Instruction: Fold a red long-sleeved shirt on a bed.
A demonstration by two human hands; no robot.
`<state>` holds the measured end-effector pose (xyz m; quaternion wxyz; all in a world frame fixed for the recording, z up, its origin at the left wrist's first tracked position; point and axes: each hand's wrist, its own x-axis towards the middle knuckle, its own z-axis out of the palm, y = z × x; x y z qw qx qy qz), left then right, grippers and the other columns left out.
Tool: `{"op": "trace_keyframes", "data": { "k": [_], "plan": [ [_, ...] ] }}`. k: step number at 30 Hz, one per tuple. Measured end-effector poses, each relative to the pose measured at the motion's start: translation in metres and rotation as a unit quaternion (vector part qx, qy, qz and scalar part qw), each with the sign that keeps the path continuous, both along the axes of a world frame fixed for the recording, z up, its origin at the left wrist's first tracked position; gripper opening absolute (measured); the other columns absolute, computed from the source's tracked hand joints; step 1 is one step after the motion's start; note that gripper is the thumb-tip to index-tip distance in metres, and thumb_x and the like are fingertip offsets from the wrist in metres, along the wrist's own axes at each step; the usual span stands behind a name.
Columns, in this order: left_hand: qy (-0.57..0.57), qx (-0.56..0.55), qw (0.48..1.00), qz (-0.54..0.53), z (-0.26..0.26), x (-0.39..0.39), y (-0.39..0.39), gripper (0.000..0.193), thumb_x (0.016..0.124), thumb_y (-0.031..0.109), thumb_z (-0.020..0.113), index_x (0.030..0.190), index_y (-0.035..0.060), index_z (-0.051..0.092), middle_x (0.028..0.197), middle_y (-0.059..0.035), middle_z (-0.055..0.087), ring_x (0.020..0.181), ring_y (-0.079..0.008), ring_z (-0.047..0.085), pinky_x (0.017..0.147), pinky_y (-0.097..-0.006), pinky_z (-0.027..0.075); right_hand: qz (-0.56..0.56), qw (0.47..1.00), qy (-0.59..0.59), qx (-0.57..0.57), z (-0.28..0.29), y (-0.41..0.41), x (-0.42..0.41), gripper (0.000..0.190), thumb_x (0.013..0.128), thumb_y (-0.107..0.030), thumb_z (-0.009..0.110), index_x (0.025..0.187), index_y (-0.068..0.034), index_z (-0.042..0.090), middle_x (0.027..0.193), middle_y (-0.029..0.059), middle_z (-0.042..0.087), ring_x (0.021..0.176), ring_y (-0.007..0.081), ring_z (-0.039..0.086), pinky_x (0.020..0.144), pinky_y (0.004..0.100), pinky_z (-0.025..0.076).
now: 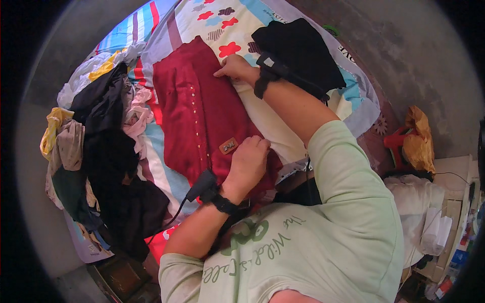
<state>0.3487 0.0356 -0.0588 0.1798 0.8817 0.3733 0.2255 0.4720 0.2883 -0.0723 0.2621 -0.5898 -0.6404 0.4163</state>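
A dark red knit garment (189, 102) lies lengthwise on the bed, with a row of small shiny studs and a brown patch near its lower end. My left hand (250, 163) is closed on its right edge beside the patch, fingers curled into the fabric. Farther up the same edge, my right hand (235, 68) pinches the cloth between thumb and forefinger. Both wrists wear black straps with small devices. Beyond my right forearm lies a black folded garment (303, 49), partly covered by the wrist device.
A loose heap of clothes (110, 151), black, pink, yellow and white, lies along the left side. A patterned bedsheet (223, 34) covers the bed. At the right stand a brown paper bag (418, 147), a red object (394, 142) and a pale cabinet (454, 174).
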Motion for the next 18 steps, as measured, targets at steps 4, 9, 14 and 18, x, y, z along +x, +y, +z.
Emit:
{"op": "trace_keyframes", "data": {
  "k": [4,9,14,18],
  "plan": [
    [0.0,-0.043,0.999,0.026,0.011,0.001,0.003,0.017,0.083,0.006,0.063,0.1,0.0036,0.062,0.093,-0.0138,0.059,0.091,-0.0339,0.059,0.077,-0.0432,0.049,-0.032,0.999,-0.036,-0.007,0.001,-0.001,-0.001,0.042,0.069,-0.038,0.082,0.08,0.001,0.072,0.074,0.0138,0.068,0.064,0.023,0.065,0.062,0.0356,0.05],
    [-0.011,-0.063,0.998,0.021,0.004,0.0,0.006,0.015,0.084,0.006,0.062,0.1,0.0037,0.064,0.091,-0.0145,0.06,0.09,-0.0341,0.06,0.077,-0.0432,0.049,0.0,0.995,-0.078,0.067,0.001,0.001,-0.004,0.041,0.07,-0.037,0.08,0.088,-0.001,0.074,0.086,0.0168,0.071,0.084,0.0283,0.069,0.076,0.0377,0.053],
    [-0.163,-0.128,0.978,-0.011,0.011,0.003,0.006,0.016,0.084,0.004,0.063,0.1,0.0044,0.064,0.093,-0.0143,0.061,0.091,-0.0348,0.061,0.078,-0.0421,0.049,-0.032,0.979,-0.13,0.154,-0.004,0.003,-0.002,0.042,0.073,-0.037,0.077,0.1,-0.005,0.072,0.095,0.0142,0.071,0.092,0.0296,0.068,0.08,0.0392,0.052],
    [-0.096,-0.149,0.981,-0.076,-0.003,-0.002,-0.002,0.022,0.083,0.005,0.065,0.105,0.0046,0.061,0.101,-0.0145,0.062,0.096,-0.0352,0.06,0.082,-0.0416,0.049,-0.029,0.966,-0.155,0.207,-0.006,-0.011,-0.009,0.035,0.078,-0.033,0.072,0.099,-0.005,0.07,0.096,0.0158,0.07,0.092,0.0322,0.067,0.08,0.0405,0.052]
  ]
}}
